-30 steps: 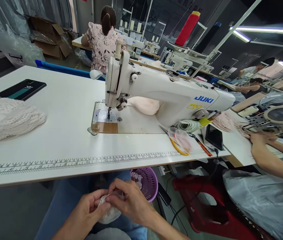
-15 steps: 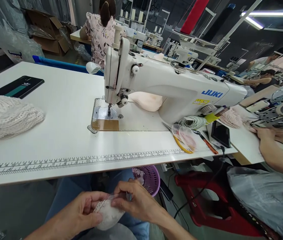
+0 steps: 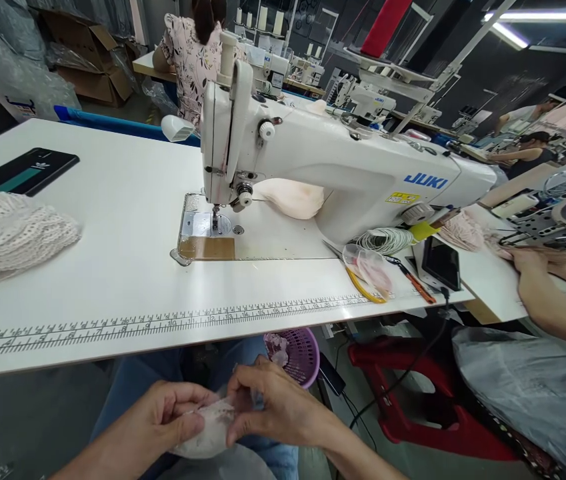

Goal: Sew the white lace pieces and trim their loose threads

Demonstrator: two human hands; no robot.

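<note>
Above my lap, my left hand (image 3: 175,417) pinches a small white rounded fabric piece (image 3: 207,437) with a lacy upper edge, thumb in front and fingers behind. My right hand (image 3: 275,403) is closed at the piece's right end, thumb and forefinger at its edge. A bit of something pale and see-through shows by the right fingers, too small to name. Both hands are below the table's front edge. Beyond them stands a white sewing machine (image 3: 343,153), its presser foot (image 3: 216,219) over the metal needle plate, with no cloth under it.
White lace pieces (image 3: 13,237) lie stacked at the table's left, near a black phone (image 3: 27,170). Orange-handled pliers (image 3: 415,280), a coil of white cord (image 3: 385,241) and another phone (image 3: 441,262) lie right. A purple basket (image 3: 307,357) stands below. A co-worker's arm (image 3: 545,300) is at far right.
The fabric piece has tilted and shifted slightly left and down in my hands. My right thumb has moved lower along its edge. The view has moved slightly.
</note>
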